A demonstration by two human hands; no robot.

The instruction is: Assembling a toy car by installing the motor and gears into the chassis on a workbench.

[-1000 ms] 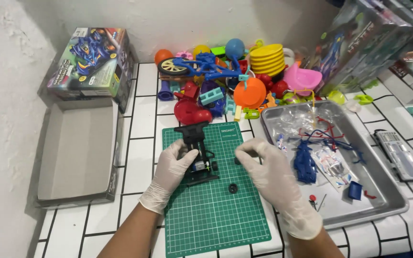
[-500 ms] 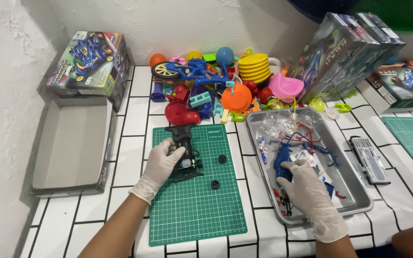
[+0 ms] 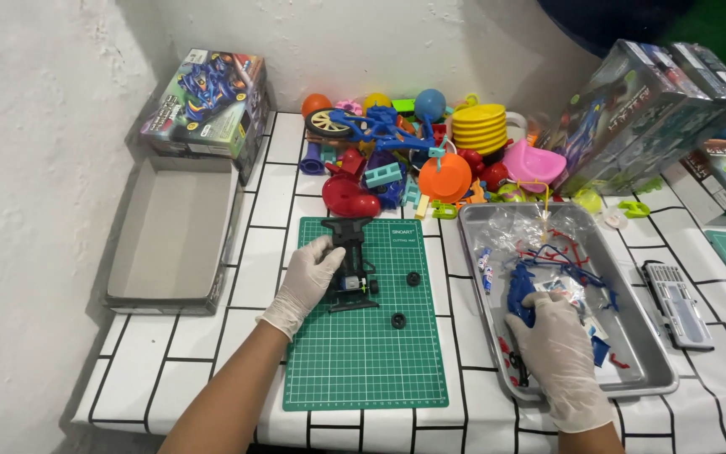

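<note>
Presently steadying a black toy car chassis [image 3: 351, 267] with the gloved left hand [image 3: 308, 277], fingers curled lightly on its side, atop the green cutting mat [image 3: 363, 361]. Probably light, stiff, brittle plastic; best gripped by the side rails. Right hand [image 3: 552, 340] reaching flat into the metal tray [image 3: 649, 370]; whether pinching a part beneath its fingertips, cannot tell. Two small black wheels [image 3: 413, 278] just right of the left hand.

Tray [image 3: 657, 382] parts under right hand [image 3: 552, 340]

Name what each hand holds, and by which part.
Left hand holds the black toy car chassis by its left side. Right hand rests in the metal tray; any grip is hidden.
</note>
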